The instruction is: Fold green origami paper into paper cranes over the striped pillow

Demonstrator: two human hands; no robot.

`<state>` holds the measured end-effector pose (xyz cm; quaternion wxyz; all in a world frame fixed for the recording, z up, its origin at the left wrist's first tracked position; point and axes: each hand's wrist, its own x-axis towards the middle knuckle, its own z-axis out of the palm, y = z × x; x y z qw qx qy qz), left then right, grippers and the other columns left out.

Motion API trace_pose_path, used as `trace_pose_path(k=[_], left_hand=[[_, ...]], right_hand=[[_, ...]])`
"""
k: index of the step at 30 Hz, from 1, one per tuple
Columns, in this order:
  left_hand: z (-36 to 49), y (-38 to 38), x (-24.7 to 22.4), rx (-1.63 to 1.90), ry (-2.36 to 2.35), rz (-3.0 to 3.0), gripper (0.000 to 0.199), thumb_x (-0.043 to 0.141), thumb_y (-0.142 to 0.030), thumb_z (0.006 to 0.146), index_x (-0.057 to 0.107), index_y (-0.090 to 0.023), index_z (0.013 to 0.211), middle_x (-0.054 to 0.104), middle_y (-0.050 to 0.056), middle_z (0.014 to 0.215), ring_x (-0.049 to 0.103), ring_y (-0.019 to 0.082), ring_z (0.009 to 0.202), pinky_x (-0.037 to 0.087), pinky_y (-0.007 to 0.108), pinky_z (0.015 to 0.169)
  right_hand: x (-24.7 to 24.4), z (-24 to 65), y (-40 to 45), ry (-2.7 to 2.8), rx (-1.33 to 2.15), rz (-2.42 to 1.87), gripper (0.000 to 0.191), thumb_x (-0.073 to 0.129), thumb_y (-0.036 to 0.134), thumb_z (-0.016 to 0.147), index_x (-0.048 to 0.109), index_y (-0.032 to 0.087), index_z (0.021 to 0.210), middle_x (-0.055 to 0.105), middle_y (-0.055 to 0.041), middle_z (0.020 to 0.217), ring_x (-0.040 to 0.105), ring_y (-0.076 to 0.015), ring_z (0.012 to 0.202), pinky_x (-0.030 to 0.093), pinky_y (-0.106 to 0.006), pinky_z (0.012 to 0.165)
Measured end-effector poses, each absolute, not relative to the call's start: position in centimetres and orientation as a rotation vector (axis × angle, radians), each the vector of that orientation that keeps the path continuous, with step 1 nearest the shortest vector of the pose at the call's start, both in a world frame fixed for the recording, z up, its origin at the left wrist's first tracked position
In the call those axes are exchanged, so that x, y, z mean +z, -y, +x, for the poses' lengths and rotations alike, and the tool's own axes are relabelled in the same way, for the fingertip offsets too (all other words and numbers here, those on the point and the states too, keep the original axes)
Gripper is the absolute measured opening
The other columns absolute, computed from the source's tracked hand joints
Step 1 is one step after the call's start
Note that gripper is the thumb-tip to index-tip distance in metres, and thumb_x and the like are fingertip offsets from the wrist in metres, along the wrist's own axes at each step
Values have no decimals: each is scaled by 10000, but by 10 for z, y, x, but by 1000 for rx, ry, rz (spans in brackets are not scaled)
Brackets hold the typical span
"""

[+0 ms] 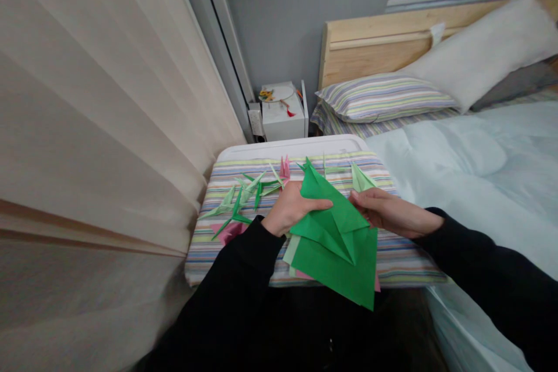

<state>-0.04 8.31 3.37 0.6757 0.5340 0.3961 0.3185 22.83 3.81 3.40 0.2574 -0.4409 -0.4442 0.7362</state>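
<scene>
A creased sheet of green origami paper (333, 209) is held up between my two hands over the small table. My left hand (299, 204) grips its left side, thumb lying across the front. At the paper's right edge, my right hand (381, 208) pinches with thumb and fingers. Below it lies a stack of square paper (335, 270), green on top with pale green and pink edges showing. Folded green paper cranes (238, 209) and a pink one (285, 167) sit behind and left of my hands. A pale green folded piece (361, 177) is just beyond my right hand.
A striped cloth (257, 267) covers the table (292, 146). Beige curtains (108, 128) hang close on the left. The bed (471, 157) adjoins on the right. Behind stands a white nightstand (283, 125) bearing small items.
</scene>
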Motion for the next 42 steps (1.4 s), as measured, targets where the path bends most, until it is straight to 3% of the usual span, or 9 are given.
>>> trace_pose_path(k=[5, 11, 19, 28, 34, 39, 42], left_hand=[[-1, -84, 33, 644, -877, 1299, 315, 924, -265, 600, 775, -118, 837, 776, 74, 850, 689, 197, 759, 543, 311, 732], [0, -82, 32, 626, -858, 1297, 279, 908, -254, 622, 774, -121, 827, 754, 50, 847, 660, 166, 747, 516, 292, 738], [1, -80, 32, 603, -850, 1245, 261, 909, -245, 606, 753, -125, 778, 725, 24, 777, 628, 151, 699, 498, 287, 709], [3, -81, 34, 650, -857, 1195, 315, 918, -289, 597, 723, -126, 783, 719, 27, 772, 625, 147, 671, 486, 275, 667], [1, -82, 34, 694, -941, 1208, 413, 927, -438, 587, 670, -131, 687, 648, -2, 645, 553, 114, 558, 425, 247, 555], [1, -83, 29, 704, -957, 1217, 412, 936, -421, 578, 680, -130, 716, 687, 19, 698, 587, 132, 601, 441, 247, 561], [2, -83, 26, 724, -942, 1206, 374, 930, -382, 591, 693, -132, 740, 707, 24, 726, 612, 141, 625, 466, 254, 586]], right_hand=[[22, 239, -40, 1022, 2212, -1037, 370, 779, 494, 863, 773, 123, 867, 795, -71, 811, 757, -160, 748, 586, -249, 692], [24, 236, -41, 1064, 2249, -1058, 395, 821, 495, 817, 787, 103, 861, 810, -100, 844, 768, -163, 739, 598, -249, 699], [34, 229, -40, 1164, 2068, -1286, 375, 859, 495, 746, 795, 127, 783, 783, -68, 778, 694, -127, 644, 554, -240, 634], [43, 222, -42, 1384, 1722, -1498, 364, 878, 486, 653, 708, 174, 575, 563, 17, 573, 504, -102, 548, 463, -252, 544], [50, 222, -42, 1511, 1783, -1482, 348, 873, 490, 651, 729, 178, 599, 568, 15, 583, 510, -114, 569, 457, -265, 566], [47, 219, -43, 1509, 1758, -1510, 405, 831, 557, 697, 731, 166, 671, 585, 7, 636, 519, -119, 599, 448, -269, 587], [43, 215, -45, 1478, 1728, -1482, 454, 789, 581, 744, 627, 179, 609, 481, 41, 595, 441, -97, 565, 410, -252, 557]])
